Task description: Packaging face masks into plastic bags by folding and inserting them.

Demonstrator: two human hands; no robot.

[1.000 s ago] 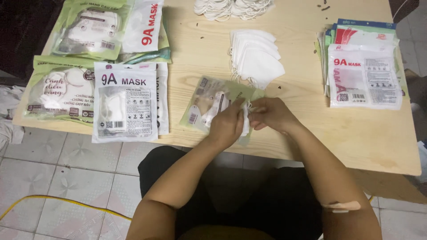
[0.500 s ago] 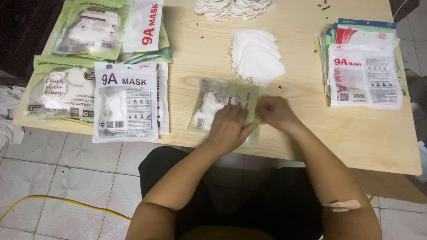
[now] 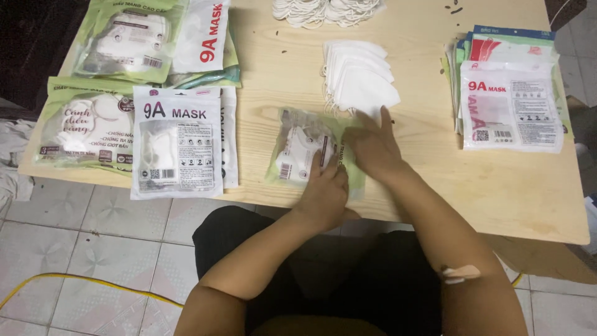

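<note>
Both hands rest on a green-edged clear pouch [image 3: 305, 152] holding a white mask, lying flat at the centre of the frame near the front edge of the wooden table [image 3: 435, 180]. The left hand [image 3: 326, 193] lies palm down on the pouch's lower right part, fingers loosely extended and pressing rather than gripping. The right hand [image 3: 373, 146] lies flat and open across the pouch's right edge, fingers stretched toward the upper part of the frame; it grips nothing. Just above the right hand sits a fanned stack of loose white masks [image 3: 357, 78]. At the top centre lies a heap of white ear loops [image 3: 326, 9]. At the left of the frame are filled white mask packets [image 3: 177, 143] and green packets [image 3: 84, 127]; more lie at the upper left [image 3: 127, 37]. At the right is a stack of empty packets [image 3: 510, 102].
</note>
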